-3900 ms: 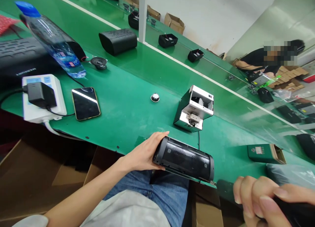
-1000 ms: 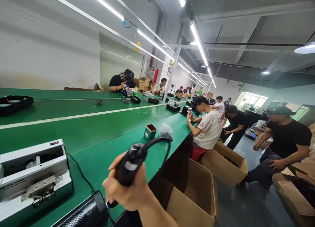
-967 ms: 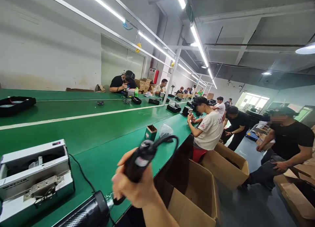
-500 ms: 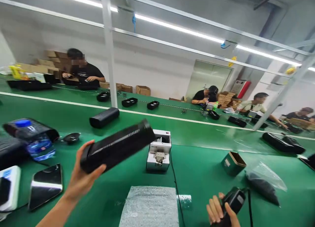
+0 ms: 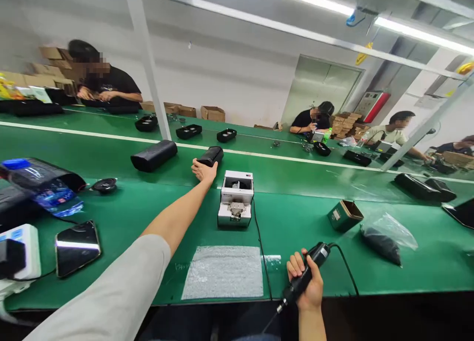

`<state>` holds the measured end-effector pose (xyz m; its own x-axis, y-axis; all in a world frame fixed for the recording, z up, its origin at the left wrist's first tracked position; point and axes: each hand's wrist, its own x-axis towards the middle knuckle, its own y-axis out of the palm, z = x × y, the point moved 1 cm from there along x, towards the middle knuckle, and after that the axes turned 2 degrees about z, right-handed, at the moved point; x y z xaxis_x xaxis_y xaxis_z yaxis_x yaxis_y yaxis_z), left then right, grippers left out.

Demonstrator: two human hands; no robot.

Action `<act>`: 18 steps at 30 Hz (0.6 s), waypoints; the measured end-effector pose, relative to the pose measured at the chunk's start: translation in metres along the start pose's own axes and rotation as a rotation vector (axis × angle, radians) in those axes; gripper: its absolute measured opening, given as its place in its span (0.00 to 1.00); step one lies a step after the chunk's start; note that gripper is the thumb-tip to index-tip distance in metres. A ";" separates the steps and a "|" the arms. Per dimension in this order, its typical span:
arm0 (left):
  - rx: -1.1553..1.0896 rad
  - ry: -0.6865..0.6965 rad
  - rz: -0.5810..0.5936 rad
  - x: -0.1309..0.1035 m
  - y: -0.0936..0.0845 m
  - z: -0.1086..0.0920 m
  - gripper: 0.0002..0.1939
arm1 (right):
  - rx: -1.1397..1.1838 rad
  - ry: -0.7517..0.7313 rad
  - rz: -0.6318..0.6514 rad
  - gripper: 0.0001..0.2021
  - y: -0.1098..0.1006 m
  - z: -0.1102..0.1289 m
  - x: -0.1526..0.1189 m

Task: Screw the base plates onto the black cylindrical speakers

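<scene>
My left hand (image 5: 204,171) is stretched far forward and closed on the near end of a black casing (image 5: 213,156), which is at the green table's far strip. My right hand (image 5: 305,277) grips a black electric screwdriver (image 5: 301,282) near the front edge, its bit pointing down and left and its cable running right. Between the hands stands a white and black screw feeder (image 5: 236,200). A sheet of white foam (image 5: 224,273) lies on the table in front of it. Another black casing (image 5: 154,156) lies left of the held one.
On the left are a phone (image 5: 77,248), a water bottle (image 5: 55,193), a round speaker (image 5: 104,185) and a white power strip (image 5: 31,249). A green box (image 5: 345,215) and a bag of dark material (image 5: 383,240) are at right. Several people work across the table.
My left hand has carried the black casing forward, from raised over the table to the far strip. My right hand has shifted slightly left and up with the screwdriver, whose bit now shows. The view has shifted.
</scene>
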<state>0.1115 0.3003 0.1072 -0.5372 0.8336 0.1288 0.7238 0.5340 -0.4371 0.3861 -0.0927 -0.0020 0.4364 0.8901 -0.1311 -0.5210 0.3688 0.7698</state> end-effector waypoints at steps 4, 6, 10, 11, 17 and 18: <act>0.064 0.102 0.113 0.004 -0.005 -0.006 0.28 | 0.027 0.012 -0.009 0.26 0.001 0.000 -0.002; 0.077 0.208 0.129 0.001 -0.028 -0.010 0.29 | 0.049 0.024 -0.006 0.26 0.001 -0.001 -0.002; 0.085 0.556 0.249 -0.062 -0.080 0.003 0.24 | 0.091 0.043 0.004 0.25 0.001 -0.002 -0.001; 0.100 0.651 0.351 -0.090 -0.087 0.013 0.20 | 0.097 0.043 0.003 0.24 0.001 -0.002 -0.001; 0.333 0.962 0.999 -0.247 -0.062 0.073 0.05 | 0.066 0.032 -0.035 0.27 0.001 -0.001 -0.002; 0.378 0.964 1.010 -0.257 -0.052 0.073 0.06 | 0.049 0.038 -0.033 0.27 0.000 -0.001 -0.005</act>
<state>0.1805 0.0477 0.0318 0.7304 0.6755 0.1008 0.3727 -0.2706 -0.8876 0.3835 -0.0965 -0.0021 0.4238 0.8877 -0.1798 -0.4700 0.3853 0.7941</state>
